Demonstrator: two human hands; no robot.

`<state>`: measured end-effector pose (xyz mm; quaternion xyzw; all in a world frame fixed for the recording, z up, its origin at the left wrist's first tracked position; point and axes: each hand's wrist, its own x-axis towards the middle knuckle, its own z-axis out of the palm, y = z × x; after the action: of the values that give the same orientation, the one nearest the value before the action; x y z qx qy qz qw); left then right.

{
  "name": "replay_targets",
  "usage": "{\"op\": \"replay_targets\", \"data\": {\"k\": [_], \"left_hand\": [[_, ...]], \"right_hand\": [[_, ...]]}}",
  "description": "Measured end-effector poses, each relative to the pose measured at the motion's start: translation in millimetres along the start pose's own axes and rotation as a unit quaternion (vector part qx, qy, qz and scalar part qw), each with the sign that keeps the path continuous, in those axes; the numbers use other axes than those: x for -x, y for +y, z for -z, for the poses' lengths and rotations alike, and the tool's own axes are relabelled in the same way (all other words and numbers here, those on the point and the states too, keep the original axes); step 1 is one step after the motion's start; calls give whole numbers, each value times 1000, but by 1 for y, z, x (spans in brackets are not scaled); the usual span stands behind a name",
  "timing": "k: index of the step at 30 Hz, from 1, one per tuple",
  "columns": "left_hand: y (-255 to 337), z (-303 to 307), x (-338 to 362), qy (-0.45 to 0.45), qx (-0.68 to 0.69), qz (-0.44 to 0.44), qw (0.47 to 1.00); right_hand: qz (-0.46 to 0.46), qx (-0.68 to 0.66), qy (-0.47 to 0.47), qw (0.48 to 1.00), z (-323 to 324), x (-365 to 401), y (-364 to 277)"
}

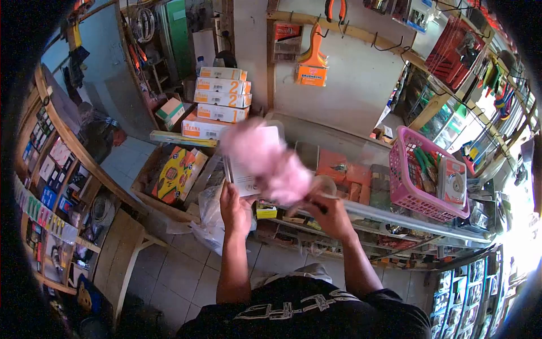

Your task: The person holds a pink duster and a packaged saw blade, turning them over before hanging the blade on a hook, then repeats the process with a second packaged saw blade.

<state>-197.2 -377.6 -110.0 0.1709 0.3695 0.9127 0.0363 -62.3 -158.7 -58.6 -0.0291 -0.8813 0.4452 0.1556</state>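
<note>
In the head view, my left hand [235, 210] is closed round the lower edge of a white box or package [243, 182], held upright over the counter's left end. A pink fluffy thing [265, 161], smeared by motion, covers much of the package's front. My right hand [330, 214] has its fingers wrapped round the dark handle of this pink thing, which looks like a duster. The exact contact between the pink thing and the package is blurred.
A glass counter [361, 212] runs rightward with a pink basket [401, 181] of tools on it. Stacked white boxes [221, 100] stand behind my left hand. A carton [148, 186] holds a yellow-and-red box. Wooden shelves line the left; tools hang at the upper right.
</note>
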Motion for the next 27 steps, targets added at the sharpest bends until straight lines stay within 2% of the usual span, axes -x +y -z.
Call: {"op": "replay_targets", "data": {"k": [1,3,6,7,8,9,10,11,13,14,15,16,17,18,19,21,22,23,24,26,27], "left_hand": [[-4,2,2,35,28,-3,999],[-2,-9,5,30,34,-11,999],[-19,5,3,1,62,-6,998],[-17,1,4,-12,74,0,997],[-20,-9,6,23,58,-11,998],[-60,31,-4,-9,120,3,993],[-67,39,-8,1,127,14,992],[-74,46,-12,10,135,25,991],[1,-28,-1,117,45,40,991],[-3,-9,-1,104,64,51,991],[0,-6,-2,135,90,47,986],[3,-3,-3,166,116,44,978],[-7,7,-8,107,102,-29,989],[1,1,-10,34,115,-66,991],[1,10,-10,-67,154,-26,985],[-35,41,-11,-35,89,-7,995],[-40,49,-13,-71,159,18,985],[-44,57,-16,-104,228,47,967],[-48,66,-19,-132,291,81,944],[-22,-3,-9,68,169,-4,983],[-13,6,-10,-98,224,27,969]], "right_hand": [[25,12,9,1000,-4,1,3],[79,37,27,996,-16,1,7],[30,0,41,999,-33,0,-12],[63,-12,31,997,-43,-1,-11],[68,-20,4,997,-49,1,-14],[72,-30,-20,997,-55,2,-18],[76,-42,-42,995,-59,3,-20],[55,-68,-49,995,-61,2,-19],[-14,-40,-108,993,-50,3,-14],[-48,-25,-136,989,-41,2,-10],[-104,-27,-176,978,-27,0,-13],[-73,-37,-129,988,-24,1,-6],[-42,-46,-80,995,-23,2,4],[-13,-54,-31,998,-21,2,6],[36,-18,2,999,-22,3,3],[35,-11,-88,995,-22,4,0],[33,-9,-132,991,-21,6,0],[-11,-55,-125,991,-26,4,16],[-3,-48,-86,995,-25,5,15],[15,-33,-11,999,-19,5,11],[26,-26,-22,999,-17,9,9]]}}
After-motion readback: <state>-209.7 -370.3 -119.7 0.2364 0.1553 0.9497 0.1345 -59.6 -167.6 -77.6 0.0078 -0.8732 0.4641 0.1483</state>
